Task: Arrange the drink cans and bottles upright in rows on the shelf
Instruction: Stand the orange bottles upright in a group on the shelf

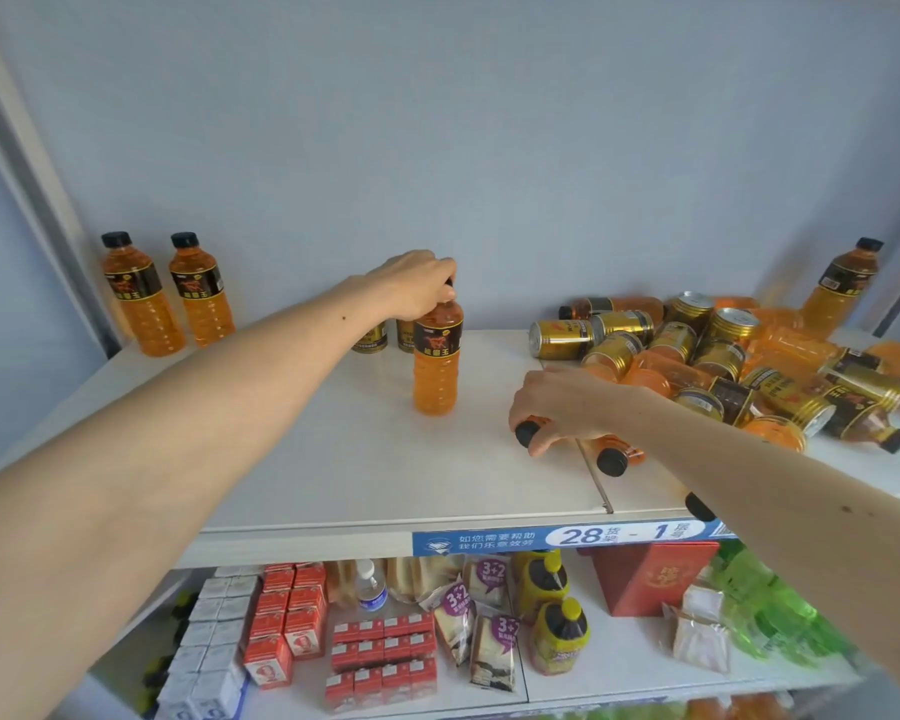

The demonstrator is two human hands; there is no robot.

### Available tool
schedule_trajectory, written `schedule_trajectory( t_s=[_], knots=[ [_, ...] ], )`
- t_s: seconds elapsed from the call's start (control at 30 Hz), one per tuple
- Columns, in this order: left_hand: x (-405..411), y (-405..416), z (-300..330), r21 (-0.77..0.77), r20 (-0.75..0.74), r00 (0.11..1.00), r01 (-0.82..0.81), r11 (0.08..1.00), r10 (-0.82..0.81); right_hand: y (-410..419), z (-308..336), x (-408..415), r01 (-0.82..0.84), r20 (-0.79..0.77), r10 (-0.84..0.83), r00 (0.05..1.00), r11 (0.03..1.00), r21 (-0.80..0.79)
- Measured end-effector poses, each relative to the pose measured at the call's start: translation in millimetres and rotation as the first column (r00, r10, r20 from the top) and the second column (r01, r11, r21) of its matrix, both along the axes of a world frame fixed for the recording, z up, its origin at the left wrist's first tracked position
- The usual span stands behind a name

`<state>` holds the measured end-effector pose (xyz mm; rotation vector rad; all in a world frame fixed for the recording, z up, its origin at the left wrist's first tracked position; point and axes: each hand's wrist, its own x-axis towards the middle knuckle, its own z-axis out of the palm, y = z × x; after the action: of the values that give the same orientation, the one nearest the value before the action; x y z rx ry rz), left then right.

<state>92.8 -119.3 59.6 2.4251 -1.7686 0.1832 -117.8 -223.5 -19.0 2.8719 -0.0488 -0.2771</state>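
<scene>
My left hand (418, 283) grips the cap of an upright orange bottle (437, 358) standing mid-shelf. My right hand (559, 405) is closed on the neck of a lying orange bottle (528, 431), near the front of the white shelf (333, 459). Another lying bottle (619, 457) rests beside it. Two upright bottles (170, 296) stand at the back left. Two gold cans (385, 337) stand behind the held bottle. A jumbled pile of gold cans and orange bottles (723, 361) lies on the right side. One more bottle (842, 283) stands at the far right back.
A metal divider strip (596, 480) runs across the shelf toward the front edge. A blue label strip (567, 537) marks that edge. The lower shelf (619, 662) holds red and white cartons, snack packs, yellow bottles and a red box. A black cap (697, 506) shows under my right forearm.
</scene>
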Motion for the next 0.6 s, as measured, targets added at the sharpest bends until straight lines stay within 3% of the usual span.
schedule_trajectory(
  t_s=[0.1,0.27,0.33,0.4,0.6],
  knots=[
    [5.7,4.8,2.4,0.039,0.023,0.999,-0.037,0.999,0.036,1.0,13.6,4.9,0.027,0.22,-0.036,0.975,0.999,0.042],
    [11.6,5.8,6.8,0.09,0.004,0.998,-0.058,0.994,0.058,-7.0,43.2,8.5,0.011,0.558,-0.272,0.784,0.905,0.425],
    [12.2,4.3,10.4,0.127,0.0,0.999,-0.034,0.991,0.034,-15.7,50.8,7.0,0.023,0.586,-0.429,0.687,0.819,0.573],
    [12.5,4.0,15.2,0.171,0.018,1.0,-0.009,0.985,0.006,-25.0,51.9,4.8,0.064,0.581,-0.494,0.647,0.794,0.604],
    [12.4,-0.1,19.2,0.261,0.086,0.996,-0.025,0.965,0.003,-25.3,57.2,7.8,0.092,0.535,-0.479,0.696,0.798,0.595]
  ],
)
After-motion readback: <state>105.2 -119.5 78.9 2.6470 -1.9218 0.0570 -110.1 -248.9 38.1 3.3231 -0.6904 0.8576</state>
